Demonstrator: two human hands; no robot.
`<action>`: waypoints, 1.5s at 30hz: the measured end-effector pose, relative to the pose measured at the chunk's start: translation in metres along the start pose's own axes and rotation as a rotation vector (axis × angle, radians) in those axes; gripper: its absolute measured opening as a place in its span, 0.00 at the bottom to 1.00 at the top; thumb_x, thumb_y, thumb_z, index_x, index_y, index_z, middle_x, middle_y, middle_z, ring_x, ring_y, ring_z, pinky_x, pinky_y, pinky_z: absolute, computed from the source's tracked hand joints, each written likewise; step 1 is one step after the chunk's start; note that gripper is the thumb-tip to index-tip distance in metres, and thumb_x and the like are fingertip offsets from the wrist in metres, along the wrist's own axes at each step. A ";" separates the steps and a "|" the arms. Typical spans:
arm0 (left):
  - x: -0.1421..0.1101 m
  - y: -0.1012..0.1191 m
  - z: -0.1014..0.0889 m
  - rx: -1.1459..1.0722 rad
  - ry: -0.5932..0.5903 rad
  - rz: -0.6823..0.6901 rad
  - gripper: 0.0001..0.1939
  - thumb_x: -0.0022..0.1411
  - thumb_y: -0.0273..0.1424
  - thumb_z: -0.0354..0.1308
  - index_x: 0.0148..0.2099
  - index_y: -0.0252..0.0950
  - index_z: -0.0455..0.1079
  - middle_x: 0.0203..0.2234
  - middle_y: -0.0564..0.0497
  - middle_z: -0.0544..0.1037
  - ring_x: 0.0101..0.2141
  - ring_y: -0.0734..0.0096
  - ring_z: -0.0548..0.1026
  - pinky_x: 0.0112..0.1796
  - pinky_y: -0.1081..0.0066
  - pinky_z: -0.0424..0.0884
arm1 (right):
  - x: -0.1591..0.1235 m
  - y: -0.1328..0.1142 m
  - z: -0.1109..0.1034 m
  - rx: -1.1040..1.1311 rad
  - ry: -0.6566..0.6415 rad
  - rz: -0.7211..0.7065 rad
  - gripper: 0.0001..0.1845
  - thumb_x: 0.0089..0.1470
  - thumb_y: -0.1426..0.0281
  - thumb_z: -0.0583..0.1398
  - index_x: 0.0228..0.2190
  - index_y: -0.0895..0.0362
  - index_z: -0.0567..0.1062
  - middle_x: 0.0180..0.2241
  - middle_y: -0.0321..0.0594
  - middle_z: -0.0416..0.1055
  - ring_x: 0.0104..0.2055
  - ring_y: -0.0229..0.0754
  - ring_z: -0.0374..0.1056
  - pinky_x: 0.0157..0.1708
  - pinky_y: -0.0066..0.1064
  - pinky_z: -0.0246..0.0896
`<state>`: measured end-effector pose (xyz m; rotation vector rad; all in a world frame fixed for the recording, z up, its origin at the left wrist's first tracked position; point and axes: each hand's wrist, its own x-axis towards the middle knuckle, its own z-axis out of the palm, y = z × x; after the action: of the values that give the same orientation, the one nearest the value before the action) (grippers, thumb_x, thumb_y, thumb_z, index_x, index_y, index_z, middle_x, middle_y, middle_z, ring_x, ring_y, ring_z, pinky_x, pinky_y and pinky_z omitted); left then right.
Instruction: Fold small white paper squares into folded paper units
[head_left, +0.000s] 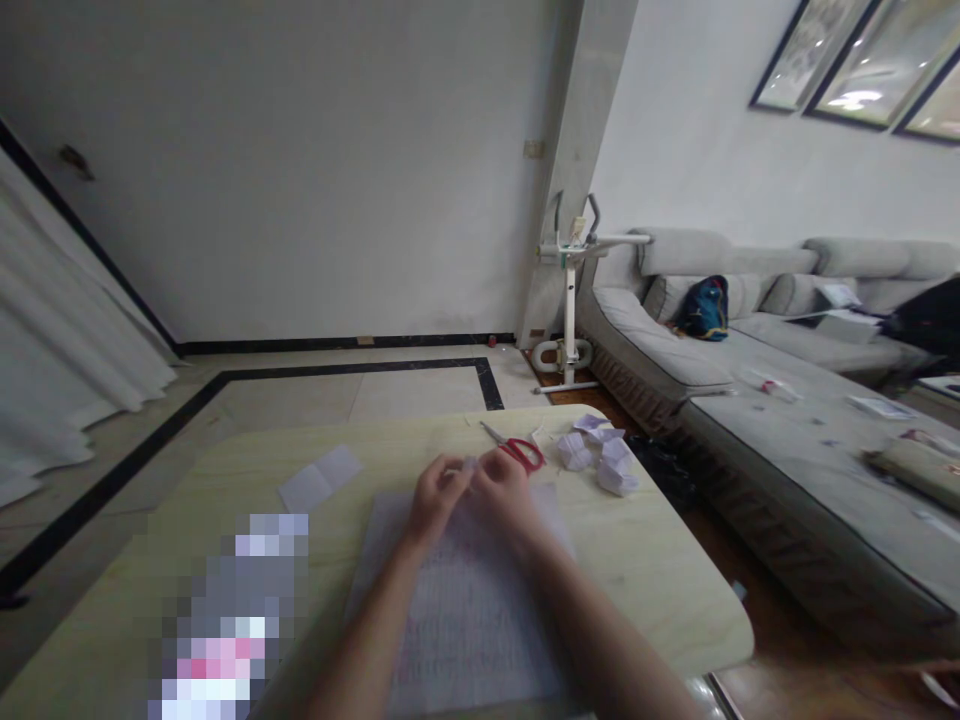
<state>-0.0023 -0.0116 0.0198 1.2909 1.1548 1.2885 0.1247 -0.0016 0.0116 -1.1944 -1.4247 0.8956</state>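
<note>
My left hand [439, 492] and my right hand [507, 488] meet over the far end of a large printed sheet of paper [480, 630]. The fingers of both are closed in a pinch on a small whitish piece of paper [469, 466], blurred and mostly covered by the fingertips. Just beyond my right hand lies a pair of scissors [525, 455] with red handles, its blades pointing away to the left. A creased white slip of paper [321, 478] rests on the table to the left of my hands.
Several crumpled papers [611, 465] lie at the right far corner of the pale wooden table [660, 590]. A pixelated patch covers something on the table's left. Past the right edge stand a grey sofa [750, 430] with a blue backpack [705, 308] and a white exercise machine [570, 310].
</note>
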 end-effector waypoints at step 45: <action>0.007 -0.012 -0.006 -0.242 0.017 -0.158 0.18 0.50 0.41 0.62 0.37 0.32 0.73 0.27 0.49 0.76 0.27 0.71 0.72 0.27 0.75 0.66 | 0.003 -0.011 -0.006 0.005 -0.063 -0.114 0.05 0.50 0.70 0.58 0.27 0.57 0.74 0.27 0.37 0.70 0.30 0.38 0.65 0.32 0.28 0.61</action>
<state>-0.0085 -0.0037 0.0088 0.9945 1.0542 1.2804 0.1285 -0.0013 0.0237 -1.0777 -1.5243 0.8635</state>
